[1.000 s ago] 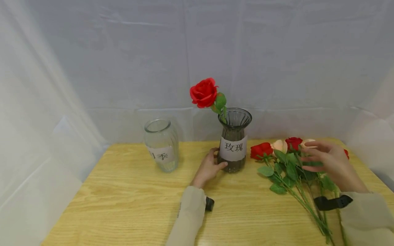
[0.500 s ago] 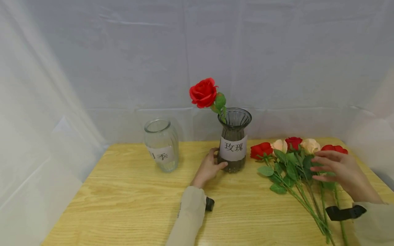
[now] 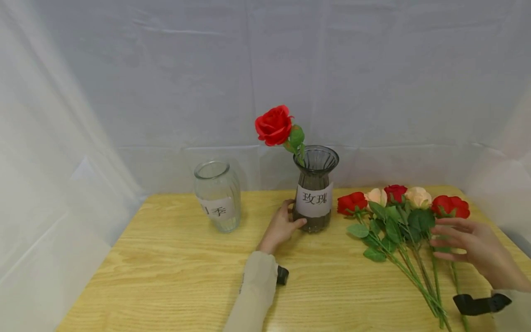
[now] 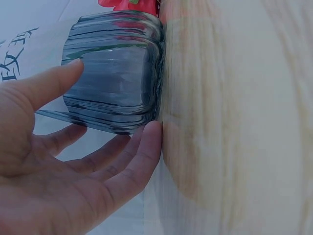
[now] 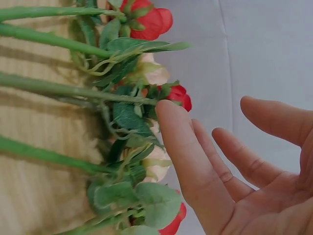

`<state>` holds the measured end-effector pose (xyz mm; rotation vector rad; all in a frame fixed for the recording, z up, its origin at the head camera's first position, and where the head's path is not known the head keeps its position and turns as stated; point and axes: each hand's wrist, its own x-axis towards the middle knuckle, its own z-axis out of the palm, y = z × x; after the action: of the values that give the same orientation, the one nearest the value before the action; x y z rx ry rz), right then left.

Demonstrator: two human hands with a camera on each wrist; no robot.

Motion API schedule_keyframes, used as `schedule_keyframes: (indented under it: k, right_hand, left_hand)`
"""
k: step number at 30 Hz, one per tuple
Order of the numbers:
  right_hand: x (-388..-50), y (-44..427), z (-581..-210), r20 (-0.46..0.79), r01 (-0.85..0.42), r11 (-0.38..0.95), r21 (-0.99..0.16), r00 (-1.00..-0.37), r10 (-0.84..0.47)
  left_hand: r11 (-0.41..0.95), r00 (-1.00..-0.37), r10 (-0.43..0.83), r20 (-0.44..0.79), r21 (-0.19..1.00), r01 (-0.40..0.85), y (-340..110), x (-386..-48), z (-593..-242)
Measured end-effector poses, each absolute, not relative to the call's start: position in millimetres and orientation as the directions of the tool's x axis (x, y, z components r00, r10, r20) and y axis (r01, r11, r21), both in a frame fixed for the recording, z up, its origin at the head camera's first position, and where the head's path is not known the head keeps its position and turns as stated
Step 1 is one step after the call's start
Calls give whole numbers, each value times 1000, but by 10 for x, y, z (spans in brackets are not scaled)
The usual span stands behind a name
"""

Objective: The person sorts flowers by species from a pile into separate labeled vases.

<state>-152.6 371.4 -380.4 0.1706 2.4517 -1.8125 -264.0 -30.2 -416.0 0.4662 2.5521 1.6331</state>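
Note:
A dark glass vase (image 3: 314,182) with a white label stands on the table, and a red rose (image 3: 274,125) leans out of its left side. My left hand (image 3: 280,229) holds the vase low down, thumb in front and fingers around its left side; the left wrist view shows the thumb and fingers about the vase base (image 4: 112,73). My right hand (image 3: 477,244) hovers over the right side of the loose flowers (image 3: 392,226), fingers apart and holding nothing. These are red and cream blooms with green stems. In the right wrist view the fingers are beside the stems (image 5: 63,89).
A clear glass vase (image 3: 220,193) with a white label stands to the left of the dark one, with no flower in it. The wooden table (image 3: 166,272) has a pale cloth (image 3: 186,92) hanging behind it and at the sides.
My right hand has moved right and toward the near edge, away from the cream bloom, uncovering that bloom and the rightmost red one. The left hand and both vases have stayed put.

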Motion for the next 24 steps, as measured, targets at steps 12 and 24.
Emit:
schedule_keyframes:
  k: [12,24]
  right_hand:
    - [-1419,3763,-3918,-239,244,242,-939,-970,50]
    - [-1371,3730,-4012,-318,311,195,-930,-948,-6]
  left_hand:
    - [385,-952,288,103,898,213,-293,-2635,-4156]
    - [385,-952,287,103,898,213,-298,-2639,-4168]
